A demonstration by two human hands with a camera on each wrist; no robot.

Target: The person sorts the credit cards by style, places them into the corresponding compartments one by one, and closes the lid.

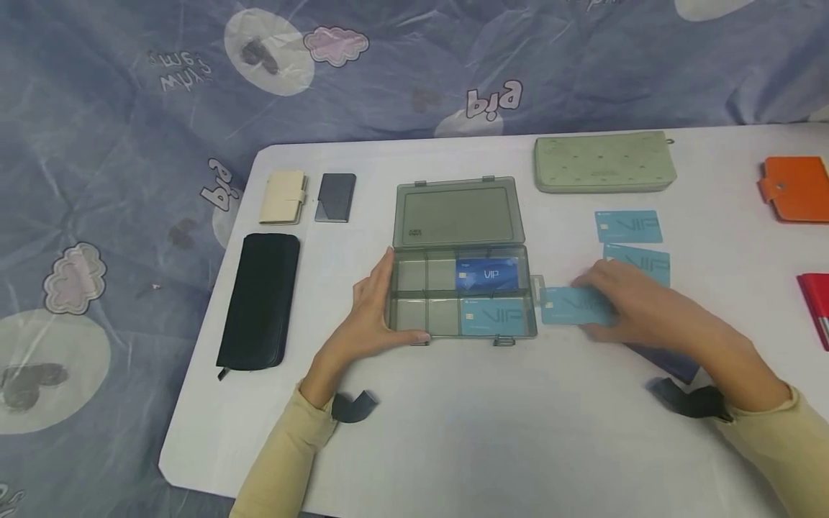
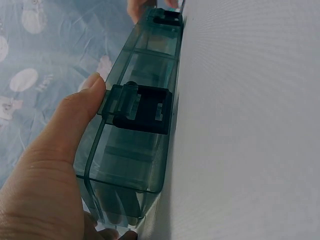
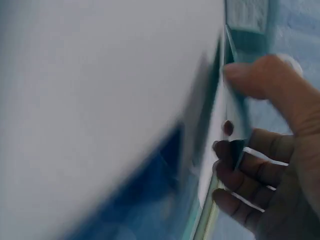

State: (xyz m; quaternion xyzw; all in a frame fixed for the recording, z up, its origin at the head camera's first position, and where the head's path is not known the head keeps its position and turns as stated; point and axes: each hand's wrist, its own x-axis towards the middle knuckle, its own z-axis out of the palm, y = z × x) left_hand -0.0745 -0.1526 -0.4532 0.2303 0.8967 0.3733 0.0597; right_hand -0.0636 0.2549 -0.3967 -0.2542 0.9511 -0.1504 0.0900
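A translucent grey-green plastic box [image 1: 411, 314] with compartments lies with its lid [image 1: 460, 214] folded back. A dark blue VIP card [image 1: 487, 274] sits in its upper right compartment and a light blue one in the lower right. My left hand [image 1: 365, 316] holds the box's left end, thumb at the front latch [image 2: 142, 108] and fingers along the side. My right hand [image 1: 637, 306] pinches another light blue VIP card [image 1: 570, 306] just right of the box, over its side tab. Two more light blue cards lie behind that hand; a dark blue card [image 1: 673, 362] is partly hidden beneath it.
On the white table, a black zip wallet [image 1: 259, 302], a cream card holder [image 1: 282, 197] and a dark small holder [image 1: 335, 197] lie left. A green case [image 1: 604, 162] lies at the back right; an orange wallet [image 1: 798, 188] and a red item [image 1: 817, 302] are at far right.
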